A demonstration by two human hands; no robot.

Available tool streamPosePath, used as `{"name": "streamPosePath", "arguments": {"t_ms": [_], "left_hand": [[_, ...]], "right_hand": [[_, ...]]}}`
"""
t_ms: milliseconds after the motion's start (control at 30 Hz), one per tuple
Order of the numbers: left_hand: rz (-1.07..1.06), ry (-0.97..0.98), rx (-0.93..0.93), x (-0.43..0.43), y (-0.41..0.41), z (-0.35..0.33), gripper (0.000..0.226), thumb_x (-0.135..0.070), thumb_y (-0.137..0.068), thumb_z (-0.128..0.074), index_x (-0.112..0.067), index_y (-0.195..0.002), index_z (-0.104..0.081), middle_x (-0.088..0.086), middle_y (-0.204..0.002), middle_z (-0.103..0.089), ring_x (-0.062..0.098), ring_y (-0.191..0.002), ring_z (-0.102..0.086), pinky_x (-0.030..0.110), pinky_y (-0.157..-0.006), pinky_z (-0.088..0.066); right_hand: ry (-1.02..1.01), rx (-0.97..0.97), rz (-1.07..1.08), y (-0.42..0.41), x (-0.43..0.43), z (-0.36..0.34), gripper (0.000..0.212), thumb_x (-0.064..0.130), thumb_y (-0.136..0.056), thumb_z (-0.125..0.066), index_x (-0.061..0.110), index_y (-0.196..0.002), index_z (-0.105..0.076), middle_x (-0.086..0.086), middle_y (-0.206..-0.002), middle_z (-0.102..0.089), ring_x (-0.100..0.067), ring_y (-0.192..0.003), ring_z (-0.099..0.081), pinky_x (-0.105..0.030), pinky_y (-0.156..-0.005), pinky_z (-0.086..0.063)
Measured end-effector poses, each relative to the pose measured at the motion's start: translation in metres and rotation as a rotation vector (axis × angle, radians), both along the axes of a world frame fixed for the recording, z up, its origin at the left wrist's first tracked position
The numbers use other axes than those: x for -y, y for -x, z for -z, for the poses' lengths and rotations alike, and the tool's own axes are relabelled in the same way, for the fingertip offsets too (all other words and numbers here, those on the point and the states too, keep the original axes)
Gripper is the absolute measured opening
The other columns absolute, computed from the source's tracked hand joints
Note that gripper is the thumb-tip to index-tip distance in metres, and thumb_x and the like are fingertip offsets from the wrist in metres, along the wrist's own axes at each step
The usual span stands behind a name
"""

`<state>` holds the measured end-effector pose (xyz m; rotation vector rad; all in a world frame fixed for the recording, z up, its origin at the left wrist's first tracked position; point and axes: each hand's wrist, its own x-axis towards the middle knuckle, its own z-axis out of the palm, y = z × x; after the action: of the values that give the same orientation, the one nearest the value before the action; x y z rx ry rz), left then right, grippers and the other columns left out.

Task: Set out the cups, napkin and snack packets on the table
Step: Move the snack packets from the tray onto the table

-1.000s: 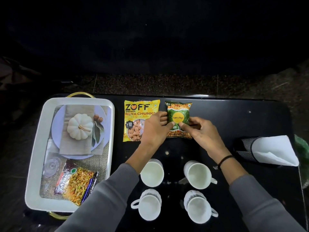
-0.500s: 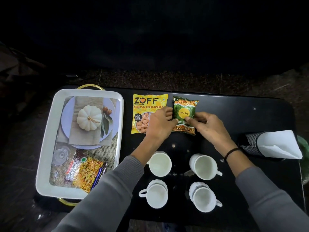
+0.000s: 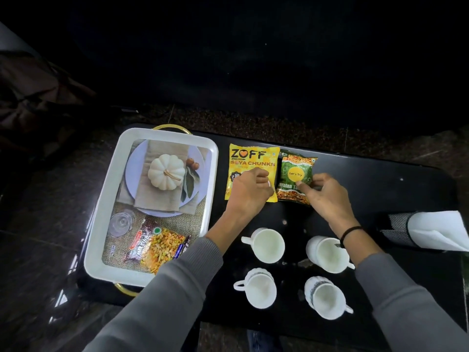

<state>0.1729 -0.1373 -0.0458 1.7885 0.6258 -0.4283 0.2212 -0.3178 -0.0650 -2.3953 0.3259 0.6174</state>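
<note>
both arms reach forward from the lower edge, grey sleeves [image 3: 177, 288] ending short of the wrists, forearms converging. left hand [image 3: 250, 191]: back up, fingers curled under, lying over the yellow packet [image 3: 250, 158]; whether the tips pinch it is hidden. right hand [image 3: 327, 196]: thumb and forefinger pinch the right edge of the green packet [image 3: 295, 174], other fingers curled. black band [image 3: 351, 231] on right wrist. hands near, not touching.

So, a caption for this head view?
Left hand on yellow packet, right hand pinching green packet, four white cups set out, third packet in tray.
</note>
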Motion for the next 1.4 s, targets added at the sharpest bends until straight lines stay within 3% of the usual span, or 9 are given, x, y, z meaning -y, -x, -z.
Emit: {"name": "streamPosePath", "arguments": {"t_ms": [100,367,500,633,900,1000,1133,1267,1400], "left_hand": [[-0.012,0.011,-0.004,-0.010,0.008,-0.003,0.043,-0.002,-0.087,-0.070,-0.006,-0.130,-0.064,0.008,-0.122,-0.069,0.013,-0.104,-0.066,0.004,-0.072,-0.047],[-0.068,0.010,0.000,-0.060,0.035,-0.018,0.039,-0.002,-0.087,-0.069,-0.007,-0.125,-0.066,0.007,-0.119,-0.070,0.017,-0.110,-0.068,0.018,-0.089,-0.053],[-0.119,0.009,-0.009,-0.104,0.059,-0.029,0.034,-0.004,-0.086,-0.071,-0.005,-0.120,-0.068,0.009,-0.113,-0.074,0.020,-0.107,-0.070,0.030,-0.097,-0.055],[-0.061,-0.351,-0.048,-0.163,0.100,-0.028,0.025,-0.011,-0.089,-0.060,-0.012,-0.112,-0.070,0.003,-0.105,-0.075,0.024,-0.098,-0.069,0.029,-0.079,-0.053],[0.308,-0.564,-0.448,-0.242,0.173,0.000,0.056,-0.059,-0.085,-0.067,-0.022,-0.127,-0.057,0.001,-0.123,-0.064,0.026,-0.113,-0.063,0.038,-0.090,-0.051],[0.366,-0.422,-0.495,-0.243,0.184,0.017,0.063,-0.064,-0.080,-0.072,-0.017,-0.121,-0.059,0.005,-0.117,-0.063,0.023,-0.101,-0.059,0.036,-0.087,-0.050],[0.078,-0.070,-0.394,-0.246,0.185,0.023,0.034,-0.054,-0.077,-0.081,-0.023,-0.086,-0.069,-0.006,-0.086,-0.069,0.016,-0.089,-0.065,0.029,-0.079,-0.051],[-0.299,0.191,-0.226,-0.248,0.174,0.014,0.058,-0.050,-0.083,-0.077,-0.011,-0.124,-0.063,0.004,-0.114,-0.071,0.018,-0.105,-0.068,0.036,-0.087,-0.057],[-0.398,0.528,-0.075,-0.242,0.157,-0.001,0.053,-0.029,-0.079,-0.082,-0.008,-0.123,-0.063,0.012,-0.116,-0.076,0.023,-0.103,-0.075,0.029,-0.080,-0.062]], "right_hand": [[0.099,0.088,-0.081,0.005,-0.009,-0.009,0.044,0.037,-0.090,-0.073,0.008,-0.121,-0.062,-0.009,-0.121,-0.064,-0.028,-0.118,-0.059,-0.033,-0.089,-0.047],[0.136,0.126,-0.217,0.023,-0.077,-0.041,0.036,0.033,-0.091,-0.072,0.011,-0.119,-0.065,-0.009,-0.128,-0.063,-0.030,-0.127,-0.053,-0.041,-0.099,-0.049],[0.050,0.075,-0.284,0.043,-0.130,-0.050,0.024,0.032,-0.090,-0.072,0.015,-0.107,-0.070,-0.004,-0.121,-0.069,-0.026,-0.118,-0.059,-0.031,-0.090,-0.048],[-0.059,-0.047,-0.399,0.076,-0.190,-0.048,0.023,0.034,-0.087,-0.077,0.017,-0.102,-0.073,0.002,-0.104,-0.073,-0.014,-0.099,-0.067,-0.023,-0.078,-0.047],[0.091,-0.354,-0.758,0.139,-0.254,-0.011,0.067,0.061,-0.062,-0.087,0.019,-0.107,-0.059,0.001,-0.106,-0.061,-0.023,-0.099,-0.058,-0.039,-0.081,-0.052],[0.071,-0.343,-0.716,0.151,-0.257,0.002,0.060,0.056,-0.054,-0.091,0.018,-0.086,-0.058,0.000,-0.088,-0.059,-0.024,-0.086,-0.057,-0.032,-0.060,-0.037],[-0.129,-0.479,-0.512,0.142,-0.253,0.005,0.065,0.049,-0.043,-0.094,0.012,-0.091,-0.071,-0.008,-0.094,-0.075,-0.028,-0.093,-0.070,-0.034,-0.075,-0.050],[-0.481,-0.533,-0.277,0.129,-0.238,-0.002,0.059,0.026,-0.057,-0.098,0.014,-0.108,-0.071,-0.005,-0.103,-0.079,-0.022,-0.101,-0.075,-0.034,-0.090,-0.058],[-0.743,-0.375,-0.048,0.118,-0.224,-0.011,0.056,0.019,-0.057,-0.097,0.019,-0.105,-0.069,-0.009,-0.111,-0.076,-0.023,-0.106,-0.071,-0.031,-0.087,-0.055]]}}
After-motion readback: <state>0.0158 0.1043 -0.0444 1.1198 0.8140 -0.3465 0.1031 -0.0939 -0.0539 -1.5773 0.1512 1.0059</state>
